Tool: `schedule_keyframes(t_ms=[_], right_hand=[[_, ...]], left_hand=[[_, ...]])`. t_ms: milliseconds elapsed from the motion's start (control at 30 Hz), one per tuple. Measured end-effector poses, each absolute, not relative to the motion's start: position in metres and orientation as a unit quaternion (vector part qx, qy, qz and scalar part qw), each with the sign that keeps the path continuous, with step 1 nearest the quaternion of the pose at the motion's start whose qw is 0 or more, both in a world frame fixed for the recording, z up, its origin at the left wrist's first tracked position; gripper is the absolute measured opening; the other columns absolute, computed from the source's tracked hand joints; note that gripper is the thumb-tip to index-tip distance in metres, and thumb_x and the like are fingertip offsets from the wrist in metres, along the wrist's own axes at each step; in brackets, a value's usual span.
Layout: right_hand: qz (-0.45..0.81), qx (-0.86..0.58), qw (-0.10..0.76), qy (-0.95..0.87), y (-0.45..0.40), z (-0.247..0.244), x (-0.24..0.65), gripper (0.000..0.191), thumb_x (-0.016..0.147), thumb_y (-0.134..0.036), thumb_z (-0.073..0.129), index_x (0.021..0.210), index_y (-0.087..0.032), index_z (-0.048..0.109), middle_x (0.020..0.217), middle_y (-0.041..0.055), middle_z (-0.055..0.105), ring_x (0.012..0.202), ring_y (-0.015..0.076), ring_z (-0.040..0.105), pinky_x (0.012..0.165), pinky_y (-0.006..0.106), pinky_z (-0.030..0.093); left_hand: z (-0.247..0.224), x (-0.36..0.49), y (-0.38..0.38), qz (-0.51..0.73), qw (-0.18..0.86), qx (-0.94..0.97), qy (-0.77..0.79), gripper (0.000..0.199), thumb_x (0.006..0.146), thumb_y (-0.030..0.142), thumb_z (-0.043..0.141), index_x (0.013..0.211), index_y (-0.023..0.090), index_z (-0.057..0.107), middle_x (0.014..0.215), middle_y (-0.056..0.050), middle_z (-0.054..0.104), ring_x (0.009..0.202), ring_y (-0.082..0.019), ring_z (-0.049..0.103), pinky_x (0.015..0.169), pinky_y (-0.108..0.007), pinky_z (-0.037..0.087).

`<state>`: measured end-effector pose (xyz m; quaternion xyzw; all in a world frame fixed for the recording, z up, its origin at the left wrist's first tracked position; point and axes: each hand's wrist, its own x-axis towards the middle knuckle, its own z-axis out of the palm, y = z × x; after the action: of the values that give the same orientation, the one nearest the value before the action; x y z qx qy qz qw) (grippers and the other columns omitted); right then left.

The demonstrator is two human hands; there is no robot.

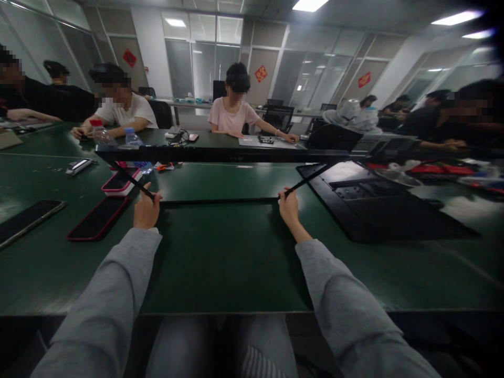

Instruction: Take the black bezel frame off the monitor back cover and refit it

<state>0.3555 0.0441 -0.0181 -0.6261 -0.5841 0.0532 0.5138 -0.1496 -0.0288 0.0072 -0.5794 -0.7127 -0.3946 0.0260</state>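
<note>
A thin black rectangular frame (pixel 220 154) is held up over the green table (pixel 220 252), tilted so that its far bar is higher than the near one. My left hand (pixel 147 209) is closed round the near left corner of this frame. At the near right corner, my right hand (pixel 289 207) grips the frame with its fingers pressed together. Green tabletop shows through the opening between the bars. To the right lies a flat black panel (pixel 386 210) with a recessed middle part.
Left of my left hand are a red-edged phone (pixel 94 219), a pink-and-white box (pixel 122 182) and another phone (pixel 29 220). Two bottles, one blue-capped (pixel 134 137), stand behind the frame's left end. A person in pink (pixel 234 113) sits across the table.
</note>
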Motion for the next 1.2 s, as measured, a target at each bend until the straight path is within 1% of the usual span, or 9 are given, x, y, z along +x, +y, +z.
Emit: schedule_keyframes(t_ms=[100, 233, 433, 533, 667, 833, 933, 1067, 1200], right_hand=[[0.057, -0.632, 0.51, -0.581, 0.042, -0.016, 0.355, 0.042, 0.094, -0.046, 0.037, 0.123, -0.018, 0.05, 0.098, 0.0126, 0.069, 0.089, 0.0272, 0.065, 0.086, 0.044, 0.051], [0.057, -0.634, 0.499, -0.588, 0.039, -0.015, 0.355, 0.045, 0.095, -0.052, 0.038, 0.124, -0.019, 0.05, 0.097, 0.0114, 0.07, 0.087, 0.0269, 0.066, 0.086, 0.044, 0.05], [0.073, -0.659, 0.457, -0.593, 0.041, -0.018, 0.355, 0.047, 0.089, -0.043, 0.05, 0.127, -0.015, 0.048, 0.103, 0.0149, 0.07, 0.089, 0.0282, 0.066, 0.085, 0.044, 0.051], [0.081, -0.656, 0.451, -0.6, 0.042, -0.02, 0.354, 0.044, 0.087, -0.039, 0.052, 0.124, -0.016, 0.051, 0.103, 0.015, 0.07, 0.093, 0.0289, 0.066, 0.086, 0.045, 0.051], [0.083, -0.644, 0.462, -0.605, 0.042, -0.02, 0.356, 0.042, 0.087, -0.039, 0.05, 0.124, -0.017, 0.053, 0.096, 0.0116, 0.069, 0.089, 0.0277, 0.065, 0.087, 0.045, 0.051], [0.117, -0.641, 0.479, -0.588, 0.042, -0.017, 0.36, 0.049, 0.089, -0.043, 0.046, 0.129, -0.016, 0.054, 0.08, 0.0056, 0.065, 0.074, 0.0242, 0.061, 0.082, 0.041, 0.049], [0.135, -0.635, 0.484, -0.586, 0.042, -0.015, 0.36, 0.049, 0.088, -0.044, 0.046, 0.126, -0.016, 0.058, 0.076, 0.0038, 0.064, 0.068, 0.0218, 0.058, 0.078, 0.038, 0.048], [0.136, -0.635, 0.489, -0.582, 0.042, -0.014, 0.359, 0.044, 0.088, -0.042, 0.046, 0.121, -0.017, 0.062, 0.076, 0.004, 0.064, 0.069, 0.0211, 0.057, 0.075, 0.036, 0.047], [0.129, -0.633, 0.497, -0.579, 0.042, -0.016, 0.359, 0.042, 0.087, -0.041, 0.045, 0.117, -0.018, 0.065, 0.081, 0.0058, 0.067, 0.072, 0.0216, 0.058, 0.078, 0.037, 0.048]], left_hand=[[0.013, -0.147, -0.033, -0.378, 0.031, -0.571, -0.728, 0.063, 0.101, 0.044, 0.039, 0.153, 0.01, 0.03, 0.105, -0.013, 0.075, 0.098, -0.031, 0.071, 0.092, -0.044, 0.049], [0.018, -0.146, -0.037, -0.348, 0.038, -0.547, -0.76, 0.067, 0.101, 0.051, 0.033, 0.154, 0.01, 0.031, 0.102, -0.015, 0.075, 0.095, -0.033, 0.071, 0.09, -0.043, 0.05], [0.017, -0.147, -0.037, -0.344, 0.027, -0.551, -0.759, 0.067, 0.099, 0.046, 0.039, 0.158, 0.017, 0.025, 0.124, -0.019, 0.068, 0.102, -0.034, 0.069, 0.09, -0.046, 0.05], [0.013, -0.149, -0.036, -0.332, 0.008, -0.576, -0.747, 0.062, 0.097, 0.041, 0.042, 0.153, 0.016, 0.036, 0.131, -0.021, 0.064, 0.107, -0.035, 0.067, 0.091, -0.047, 0.05], [0.007, -0.154, -0.032, -0.312, 0.038, -0.587, -0.746, 0.055, 0.096, 0.043, 0.042, 0.144, 0.017, 0.052, 0.136, -0.02, 0.061, 0.117, -0.035, 0.062, 0.094, -0.046, 0.05], [0.001, -0.162, -0.026, -0.259, 0.002, -0.577, -0.775, 0.048, 0.093, 0.046, 0.047, 0.126, 0.019, 0.068, 0.127, -0.017, 0.067, 0.114, -0.034, 0.063, 0.094, -0.045, 0.05], [0.0, -0.165, -0.024, -0.25, -0.012, -0.574, -0.779, 0.045, 0.09, 0.046, 0.05, 0.12, 0.019, 0.071, 0.121, -0.016, 0.07, 0.11, -0.033, 0.065, 0.091, -0.045, 0.051], [-0.002, -0.167, -0.024, -0.259, 0.02, -0.585, -0.768, 0.048, 0.089, 0.049, 0.049, 0.119, 0.019, 0.073, 0.123, -0.017, 0.069, 0.111, -0.034, 0.063, 0.09, -0.046, 0.052], [-0.004, -0.168, -0.024, -0.252, 0.012, -0.58, -0.774, 0.049, 0.088, 0.053, 0.05, 0.115, 0.021, 0.076, 0.12, -0.016, 0.069, 0.108, -0.033, 0.064, 0.091, -0.044, 0.052]])
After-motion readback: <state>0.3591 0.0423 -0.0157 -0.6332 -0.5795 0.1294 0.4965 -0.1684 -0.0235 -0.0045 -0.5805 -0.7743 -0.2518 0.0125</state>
